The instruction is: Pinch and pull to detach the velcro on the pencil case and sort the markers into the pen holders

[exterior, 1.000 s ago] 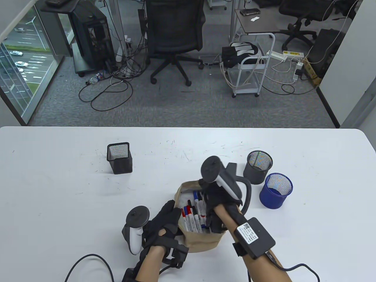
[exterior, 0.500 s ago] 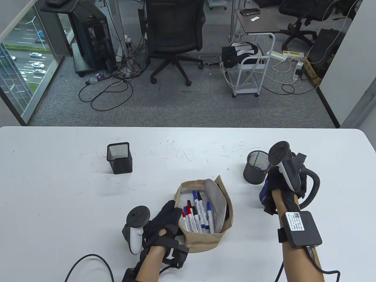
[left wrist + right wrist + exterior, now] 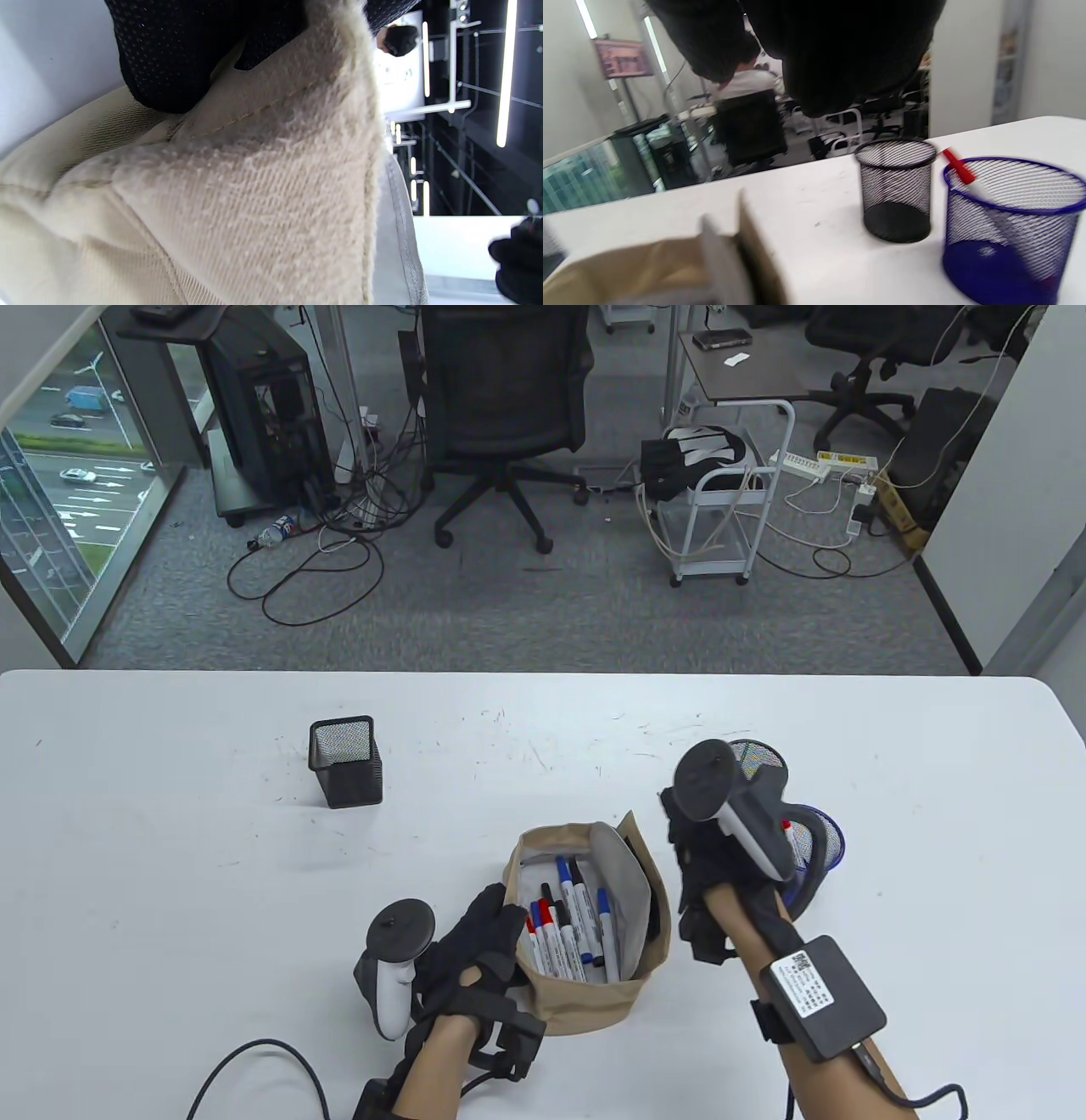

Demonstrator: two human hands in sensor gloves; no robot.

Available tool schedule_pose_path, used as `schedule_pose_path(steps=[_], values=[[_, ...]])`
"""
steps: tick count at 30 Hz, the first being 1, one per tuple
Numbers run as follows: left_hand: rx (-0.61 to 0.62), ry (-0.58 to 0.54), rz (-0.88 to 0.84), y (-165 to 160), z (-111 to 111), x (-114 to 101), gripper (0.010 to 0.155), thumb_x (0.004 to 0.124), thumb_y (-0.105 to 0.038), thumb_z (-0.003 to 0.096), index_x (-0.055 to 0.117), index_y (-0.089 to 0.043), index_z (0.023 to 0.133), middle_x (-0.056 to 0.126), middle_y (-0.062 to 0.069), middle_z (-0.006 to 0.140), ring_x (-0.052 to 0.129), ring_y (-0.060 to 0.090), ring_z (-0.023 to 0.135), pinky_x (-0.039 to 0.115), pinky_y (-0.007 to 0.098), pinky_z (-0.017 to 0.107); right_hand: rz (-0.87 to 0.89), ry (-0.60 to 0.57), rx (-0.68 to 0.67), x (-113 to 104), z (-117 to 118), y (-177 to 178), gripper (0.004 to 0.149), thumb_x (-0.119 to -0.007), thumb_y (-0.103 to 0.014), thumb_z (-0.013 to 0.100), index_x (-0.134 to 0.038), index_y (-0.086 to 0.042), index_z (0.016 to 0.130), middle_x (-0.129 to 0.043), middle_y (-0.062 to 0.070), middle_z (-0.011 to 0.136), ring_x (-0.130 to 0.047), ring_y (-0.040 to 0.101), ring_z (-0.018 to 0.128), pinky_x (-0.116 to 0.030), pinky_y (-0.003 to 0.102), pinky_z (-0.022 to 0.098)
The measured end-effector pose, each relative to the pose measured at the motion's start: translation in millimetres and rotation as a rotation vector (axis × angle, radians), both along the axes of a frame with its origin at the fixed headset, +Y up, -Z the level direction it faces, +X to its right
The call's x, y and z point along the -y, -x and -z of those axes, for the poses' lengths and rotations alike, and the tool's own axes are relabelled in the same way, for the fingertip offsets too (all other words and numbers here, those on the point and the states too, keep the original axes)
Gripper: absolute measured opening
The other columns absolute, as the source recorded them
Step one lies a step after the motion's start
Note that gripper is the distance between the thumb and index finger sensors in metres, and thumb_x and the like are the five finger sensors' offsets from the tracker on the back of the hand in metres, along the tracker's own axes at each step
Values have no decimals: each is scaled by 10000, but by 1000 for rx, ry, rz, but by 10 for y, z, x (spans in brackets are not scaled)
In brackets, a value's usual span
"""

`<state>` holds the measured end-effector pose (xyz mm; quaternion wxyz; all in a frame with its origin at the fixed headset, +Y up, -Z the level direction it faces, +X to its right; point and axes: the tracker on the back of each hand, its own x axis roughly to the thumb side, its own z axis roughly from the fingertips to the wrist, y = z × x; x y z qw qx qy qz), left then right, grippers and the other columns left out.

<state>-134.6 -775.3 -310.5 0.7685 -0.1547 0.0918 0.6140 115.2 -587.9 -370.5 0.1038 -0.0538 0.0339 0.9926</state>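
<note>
The tan pencil case (image 3: 594,984) lies open near the table's front, with several red, blue and black capped markers (image 3: 567,923) inside. My left hand (image 3: 485,929) grips the case's near left rim; in the left wrist view its fingers (image 3: 182,55) pinch the fuzzy fabric (image 3: 254,190). My right hand (image 3: 683,848) hovers between the case and the blue mesh holder (image 3: 830,841), fingers relaxed and holding nothing. A red-capped marker (image 3: 789,831) leans inside the blue holder (image 3: 1009,237), its cap (image 3: 958,167) above the rim.
A round black mesh holder (image 3: 758,759) stands just behind the blue one, also empty-looking in the right wrist view (image 3: 897,190). A square black mesh holder (image 3: 344,763) stands at the left middle. Cables trail off the near edge by both forearms.
My right hand lifted a marker out of the case, carried it right to the blue holder, let it go there, and now moves back left. The left hand has not moved.
</note>
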Motion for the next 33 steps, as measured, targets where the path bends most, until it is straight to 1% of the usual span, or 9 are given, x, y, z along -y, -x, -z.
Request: schedule_pose_path(steps=[4,8,11,15,20,21,25,27,33], values=[[0,2,-6,1,1,-1,689,699,-431,578,519,-105,1159,670,284,1119,833,457,927,936,437,473,-25,230,-116,290,52,550,601,-912,-404,440,-801,-84,937,-982,152,803,-1051,286,498,-878,397,355],[1,3,-12,2,2,-2,691,700,-432,578,520,-103,1159,669,286,1119,832,459,928,934,440,475,-145,495,-126,777,243,909,639,-940,-423,410,-822,-55,919,-1002,172,771,-1066,286,459,-898,387,305],[2,4,-14,0,3,-2,690,699,-432,579,519,-104,1159,670,282,1119,829,460,929,933,441,476,-195,576,-109,1137,377,1036,659,-957,-425,387,-839,-36,905,-1014,191,753,-1072,296,440,-901,395,287],[7,8,-13,-2,6,0,691,694,-435,581,515,-105,1161,668,281,1122,827,455,932,933,436,478,-279,627,-84,1446,465,1100,701,-975,-457,351,-855,-26,890,-1025,195,723,-1073,288,419,-900,389,274],[10,11,-5,-1,13,-2,690,692,-436,584,512,-106,1162,669,280,1122,821,459,931,934,433,480,-343,578,-117,1460,447,1155,656,-990,-418,341,-879,-35,862,-1048,174,679,-1078,239,346,-904,348,241],[7,12,-3,2,12,-4,690,692,-436,583,513,-107,1161,672,279,1121,825,454,931,935,432,479,-357,567,-119,1468,446,1148,587,-993,-361,362,-889,-51,849,-1056,151,659,-1081,223,332,-909,336,233],[12,9,-7,-6,16,-4,689,689,-436,585,512,-105,1162,670,277,1123,823,455,933,934,433,480,-237,561,-134,1390,442,1026,551,-978,-337,382,-878,-74,856,-1048,134,668,-1077,209,336,-909,326,241],[8,7,-8,-1,17,-3,686,690,-435,585,513,-108,1161,672,278,1121,826,456,931,936,432,479,-133,501,-133,1198,423,941,544,-970,-330,393,-867,-75,863,-1041,134,679,-1077,214,346,-907,332,251],[7,7,-7,-6,16,-2,683,692,-430,585,519,-104,1160,674,279,1120,827,458,929,936,435,477,159,151,-88,299,255,540,523,-962,-328,404,-859,-112,869,-1028,111,713,-1069,232,400,-897,353,292]])
